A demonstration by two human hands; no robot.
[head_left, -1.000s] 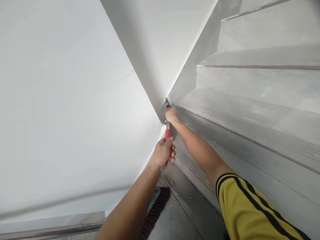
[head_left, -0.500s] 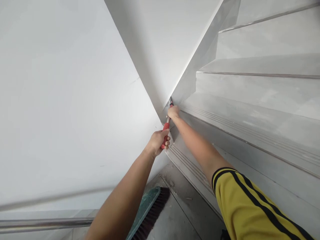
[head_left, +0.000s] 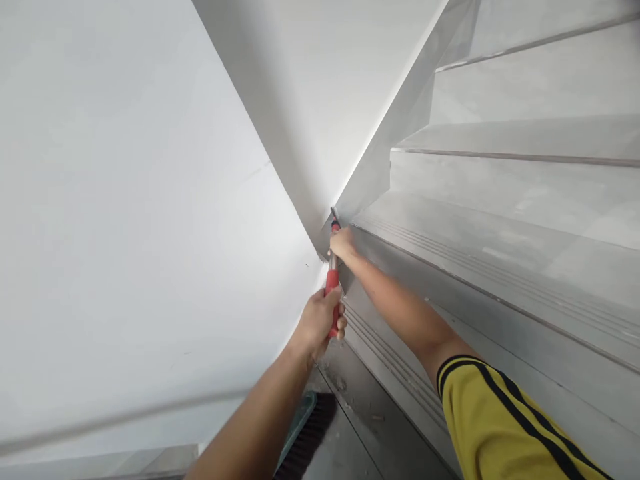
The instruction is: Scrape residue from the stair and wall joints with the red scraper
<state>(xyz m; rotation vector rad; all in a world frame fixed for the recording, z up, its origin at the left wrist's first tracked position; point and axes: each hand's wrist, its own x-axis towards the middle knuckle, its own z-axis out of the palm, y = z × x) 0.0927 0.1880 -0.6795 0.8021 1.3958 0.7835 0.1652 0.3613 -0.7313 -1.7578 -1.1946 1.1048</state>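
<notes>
Your left hand (head_left: 323,319) grips the lower red end of the slim, straight red-and-silver hand tool (head_left: 333,280), while your right hand (head_left: 343,243) is closed around it farther up, between 12 and 1 o'clock from the left. Spacing the hands apart like this probably lets the rear one back the tool and the front one steer it. The tool lies nearly along your 12 o'clock line, its narrow dark tip (head_left: 334,213) at the corner where the smooth white wall (head_left: 320,107) meets the grey stone-like skirting (head_left: 373,157); so slender an end seems suited to such a tight spot. Your right arm, in its yellow sleeve with black stripes (head_left: 505,417), comes in from 4 o'clock across the pale grey stairs (head_left: 500,247), likely because the broad white side wall (head_left: 130,213) at 9 o'clock leaves room only on the stair side. At 6 to 7 o'clock from your left hand, a teal brush with dark bristles (head_left: 314,427) sits at the grey tiled floor (head_left: 353,443), partly hidden by your left forearm, and out of both hands' grasp.
</notes>
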